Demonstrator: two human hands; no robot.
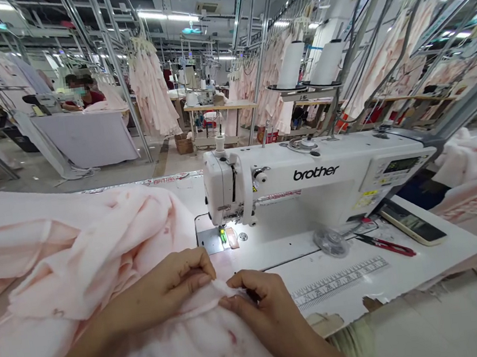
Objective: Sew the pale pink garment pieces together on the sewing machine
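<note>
Pale pink fabric (pixel 189 346) with small darker pink marks hangs over the front edge of the table. My left hand (pixel 179 278) pinches its upper edge between thumb and fingers. Just to the right, my right hand (pixel 262 303) grips the same edge, thumb on top. Both hands are in front of the white sewing machine (pixel 276 168), a little nearer to me than its needle plate (pixel 211 241). At the needle a green piece (pixel 223 235) shows by the presser foot. A larger heap of the pink fabric (pixel 112 246) lies to the left.
Right of the needle lie a clear bobbin case (pixel 331 242), red-handled thread snips (pixel 386 244) and a phone (pixel 413 221). A printed ruler (pixel 342 281) runs along the table's front. Two thread cones (pixel 292 66) stand behind the machine. A person (pixel 89 92) sits at another table far left.
</note>
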